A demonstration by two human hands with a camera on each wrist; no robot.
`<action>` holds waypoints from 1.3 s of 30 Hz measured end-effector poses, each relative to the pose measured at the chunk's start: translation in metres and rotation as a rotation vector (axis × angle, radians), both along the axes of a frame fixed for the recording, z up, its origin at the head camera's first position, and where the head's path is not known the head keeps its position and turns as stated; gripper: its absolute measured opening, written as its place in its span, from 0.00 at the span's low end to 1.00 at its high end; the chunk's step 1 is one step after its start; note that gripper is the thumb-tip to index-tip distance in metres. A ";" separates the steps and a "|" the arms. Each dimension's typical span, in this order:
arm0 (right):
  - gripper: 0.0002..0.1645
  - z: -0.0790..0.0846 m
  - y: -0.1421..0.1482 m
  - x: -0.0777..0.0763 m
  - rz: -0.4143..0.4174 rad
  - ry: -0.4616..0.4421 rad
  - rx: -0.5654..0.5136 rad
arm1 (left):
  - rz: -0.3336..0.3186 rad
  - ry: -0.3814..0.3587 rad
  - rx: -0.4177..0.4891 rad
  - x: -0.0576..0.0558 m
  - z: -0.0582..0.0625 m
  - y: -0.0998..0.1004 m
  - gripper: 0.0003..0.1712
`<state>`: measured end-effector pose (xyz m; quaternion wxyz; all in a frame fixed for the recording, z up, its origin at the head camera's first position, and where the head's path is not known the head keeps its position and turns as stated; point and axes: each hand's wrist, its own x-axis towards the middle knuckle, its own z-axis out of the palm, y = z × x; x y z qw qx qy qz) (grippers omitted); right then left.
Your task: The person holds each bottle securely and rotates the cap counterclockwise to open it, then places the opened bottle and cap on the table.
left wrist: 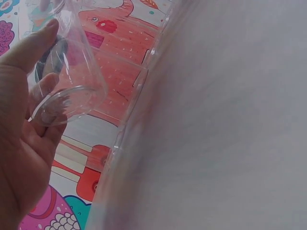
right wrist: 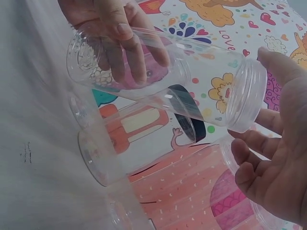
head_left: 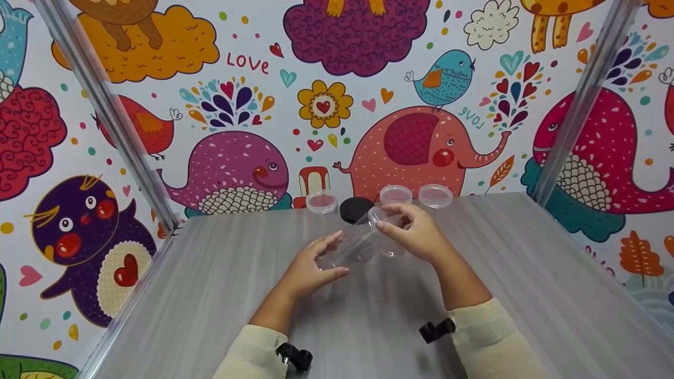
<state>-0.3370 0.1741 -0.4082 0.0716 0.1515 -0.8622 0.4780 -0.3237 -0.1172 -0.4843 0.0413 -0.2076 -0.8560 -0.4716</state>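
A clear plastic jar is held tilted above the table, its base toward the lower left. My left hand holds it around the base end, thumb on the near side and fingers on the far side. At the upper end, my right hand grips the clear lid between thumb and fingers. The jar's wall is see-through and nothing shows inside. Directly behind it stands another clear jar with a black lid, partly covered by the held one.
Three more clear-lidded jars stand along the back: one jar left of the black lid, another jar behind my right hand, and a jar farther right. A cartoon-printed wall rises behind the grey table, with metal posts at both sides.
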 end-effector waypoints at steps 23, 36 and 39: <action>0.36 -0.002 0.002 0.002 0.192 0.126 -0.140 | -0.027 0.036 0.016 -0.003 -0.002 -0.001 0.48; 0.36 0.001 0.001 0.002 -0.006 0.007 0.004 | -0.023 0.033 0.008 -0.003 -0.002 -0.002 0.47; 0.38 0.000 0.000 0.001 -0.016 -0.001 0.028 | -0.030 0.039 0.012 -0.003 -0.002 -0.002 0.47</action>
